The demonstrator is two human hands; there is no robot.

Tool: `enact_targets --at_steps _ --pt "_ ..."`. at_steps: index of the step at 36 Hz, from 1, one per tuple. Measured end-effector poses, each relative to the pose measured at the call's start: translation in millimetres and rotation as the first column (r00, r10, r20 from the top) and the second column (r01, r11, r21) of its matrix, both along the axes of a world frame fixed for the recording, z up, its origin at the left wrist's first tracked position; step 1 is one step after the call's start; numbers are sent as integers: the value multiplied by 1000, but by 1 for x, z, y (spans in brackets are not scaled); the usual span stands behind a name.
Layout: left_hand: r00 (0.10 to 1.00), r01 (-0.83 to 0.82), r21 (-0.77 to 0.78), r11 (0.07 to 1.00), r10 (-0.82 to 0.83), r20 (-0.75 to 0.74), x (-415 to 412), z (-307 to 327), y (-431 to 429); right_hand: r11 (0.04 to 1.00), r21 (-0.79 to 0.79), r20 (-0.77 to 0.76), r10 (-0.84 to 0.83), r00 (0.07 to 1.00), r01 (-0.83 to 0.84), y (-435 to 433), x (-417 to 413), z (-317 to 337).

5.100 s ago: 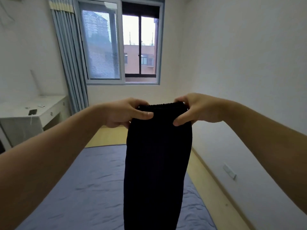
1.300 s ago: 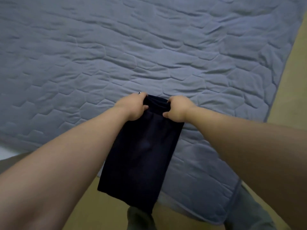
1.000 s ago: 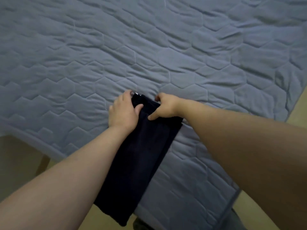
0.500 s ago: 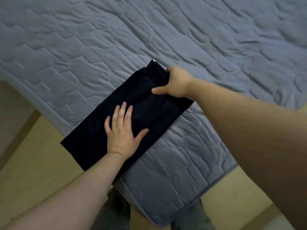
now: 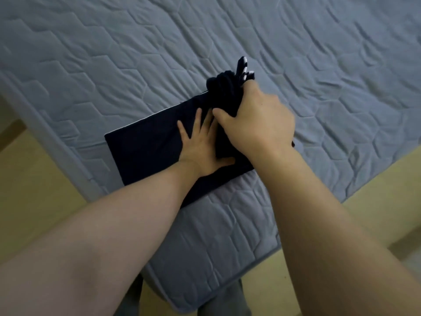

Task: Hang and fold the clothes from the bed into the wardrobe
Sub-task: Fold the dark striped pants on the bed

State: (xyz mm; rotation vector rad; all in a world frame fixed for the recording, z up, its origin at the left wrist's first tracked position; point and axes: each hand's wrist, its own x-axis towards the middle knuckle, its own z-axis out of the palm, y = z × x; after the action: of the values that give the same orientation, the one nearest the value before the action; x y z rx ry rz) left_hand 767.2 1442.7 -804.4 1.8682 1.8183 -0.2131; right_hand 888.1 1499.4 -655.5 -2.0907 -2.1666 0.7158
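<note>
A dark navy pair of trousers [image 5: 145,147] lies folded lengthwise across the near corner of the bed [image 5: 114,65]. My left hand [image 5: 200,144] lies flat on its middle with the fingers spread, pressing the cloth down. My right hand [image 5: 257,119] grips the bunched waistband end, lifted off the quilt and drawn back over the left hand. The gathered waistband [image 5: 225,87] sticks up past my right knuckles, with small white marks on its tip.
The bed has a grey-blue quilted cover. Its corner points toward me, with yellowish wooden floor [image 5: 34,190] on both sides. My legs [image 5: 223,299] stand at the bed's corner. No wardrobe or other clothes are in view.
Since the trousers were lowered onto the bed, my left hand slid along the cloth to its middle. My right hand has bunched the waistband end and lifted it back toward the left hand.
</note>
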Motion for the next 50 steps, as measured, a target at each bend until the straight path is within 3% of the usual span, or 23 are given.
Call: enact_targets --at_steps 3,6,7,9,10,12,14,16,22,28,31,33,35,37,40,42,44,46,50 --pt "928 -228 175 958 159 338 -28 28 -12 997 -1 -96 -72 993 72 -16 -22 7" --pt "760 -584 221 781 430 486 -69 48 -41 997 -9 -127 -73 989 73 -34 -51 21" --pt "634 -728 140 671 582 509 -82 54 -50 998 -13 -117 -63 991 62 -42 -63 25" --pt "223 -913 -174 370 806 548 -105 63 -65 999 -32 -116 -32 993 29 -58 -90 30" --pt "14 -900 -364 239 851 524 -117 66 -70 999 -38 -121 -18 992 13 -68 -105 31" --pt "-321 -716 -693 84 842 434 -138 69 -81 999 -49 -130 8 992 -14 -86 -132 27" --pt "-520 -527 -850 11 787 332 -153 70 -93 995 -73 -139 50 989 -61 -103 -158 19" --pt "-624 -429 -903 -19 729 282 -167 72 -100 988 -98 -128 106 986 -119 -119 -179 5" --pt "-591 -406 -914 10 760 271 -203 52 -108 934 -255 -83 238 968 -252 -153 -205 -56" --pt "-356 -484 -862 149 866 350 -198 53 -104 899 -258 -224 301 927 -355 -173 -188 -78" --pt "-246 -693 -707 139 877 413 -181 54 -101 918 -328 -394 81 916 -222 -178 -177 -73" --pt "-142 -825 -550 128 896 421 -170 55 -99 927 -374 -461 -181 869 -5 -181 -168 -69" --pt "-100 -899 -428 93 908 407 -165 55 -97 882 -393 -411 -422 808 261 -188 -159 -68" --pt "-97 -931 -362 44 927 363 -164 52 -95 736 -446 -301 -659 689 509 -197 -153 -71" --pt "-186 -899 -435 -56 947 262 -162 49 -94 337 -617 -114 -932 343 711 -210 -155 -78" --pt "-302 -814 -565 -136 930 211 -163 50 -94 23 -737 58 -994 97 675 -215 -164 -80" --pt "-381 -696 -704 -146 905 189 -167 50 -95 -160 -865 141 -987 -75 475 -224 -173 -83" --pt "-368 -604 -791 -98 915 167 -170 52 -96 -165 -950 125 -979 -159 266 -232 -179 -85" --pt "-314 -516 -856 31 923 223 -179 58 -102 -60 -993 39 -978 -203 100 -240 -177 -81"
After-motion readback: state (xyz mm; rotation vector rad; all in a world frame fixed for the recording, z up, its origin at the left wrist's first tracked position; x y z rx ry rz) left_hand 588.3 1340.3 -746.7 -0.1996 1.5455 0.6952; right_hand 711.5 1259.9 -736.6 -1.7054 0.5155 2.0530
